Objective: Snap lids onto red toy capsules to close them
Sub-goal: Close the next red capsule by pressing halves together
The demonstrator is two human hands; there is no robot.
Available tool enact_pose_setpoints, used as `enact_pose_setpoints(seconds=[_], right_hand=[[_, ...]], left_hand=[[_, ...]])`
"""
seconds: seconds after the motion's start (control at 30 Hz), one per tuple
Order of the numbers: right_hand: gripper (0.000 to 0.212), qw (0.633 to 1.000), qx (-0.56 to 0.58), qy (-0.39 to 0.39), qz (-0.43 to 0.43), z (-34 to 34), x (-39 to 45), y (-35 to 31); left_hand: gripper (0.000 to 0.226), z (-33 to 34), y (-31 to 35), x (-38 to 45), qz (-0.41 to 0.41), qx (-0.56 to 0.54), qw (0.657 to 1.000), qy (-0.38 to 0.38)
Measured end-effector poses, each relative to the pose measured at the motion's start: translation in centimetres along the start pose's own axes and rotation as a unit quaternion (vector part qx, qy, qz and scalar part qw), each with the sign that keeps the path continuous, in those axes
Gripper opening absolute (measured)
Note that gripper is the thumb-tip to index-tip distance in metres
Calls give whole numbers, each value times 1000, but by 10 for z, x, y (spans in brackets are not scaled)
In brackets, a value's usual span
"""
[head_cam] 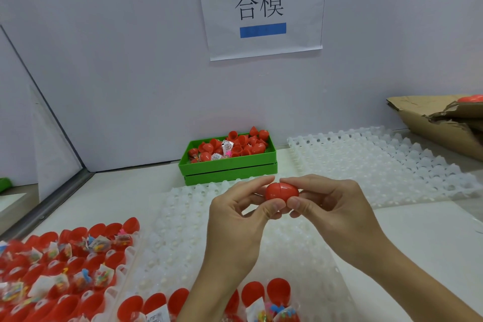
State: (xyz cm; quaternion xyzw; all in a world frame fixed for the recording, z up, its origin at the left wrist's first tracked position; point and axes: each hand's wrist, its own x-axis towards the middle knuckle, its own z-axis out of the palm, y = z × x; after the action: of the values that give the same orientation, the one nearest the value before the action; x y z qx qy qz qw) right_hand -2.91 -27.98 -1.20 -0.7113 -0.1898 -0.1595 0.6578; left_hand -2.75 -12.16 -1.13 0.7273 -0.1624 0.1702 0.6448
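Note:
A red toy capsule [281,191] lies sideways between my two hands, above the middle of the table, its two halves meeting at a visible seam. My left hand [240,214] pinches its left half with thumb and fingers. My right hand [329,209] pinches the right half the same way. Open red capsule halves with small toy packets [65,256] stand in a white tray at the lower left. More open halves [264,295] stand at the bottom edge under my wrists.
A green bin [227,166] of loose red lids and packets sits against the back wall. White dimpled trays [379,165] lie at right and under my hands. A torn cardboard box [439,123] is at far right. A paper sign [261,5] hangs on the wall.

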Motion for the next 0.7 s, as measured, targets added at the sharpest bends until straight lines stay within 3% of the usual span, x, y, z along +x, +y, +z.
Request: enact_pose_setpoints(seconds=[0.23, 0.7], right_hand=[[38, 1000, -5, 16, -8, -3, 2, 1], [39, 1000, 1, 6, -16, -4, 4, 2]], left_hand=[[40, -3, -5, 0, 6, 9, 999, -50], [48, 1, -6, 0, 23, 35, 998, -42]])
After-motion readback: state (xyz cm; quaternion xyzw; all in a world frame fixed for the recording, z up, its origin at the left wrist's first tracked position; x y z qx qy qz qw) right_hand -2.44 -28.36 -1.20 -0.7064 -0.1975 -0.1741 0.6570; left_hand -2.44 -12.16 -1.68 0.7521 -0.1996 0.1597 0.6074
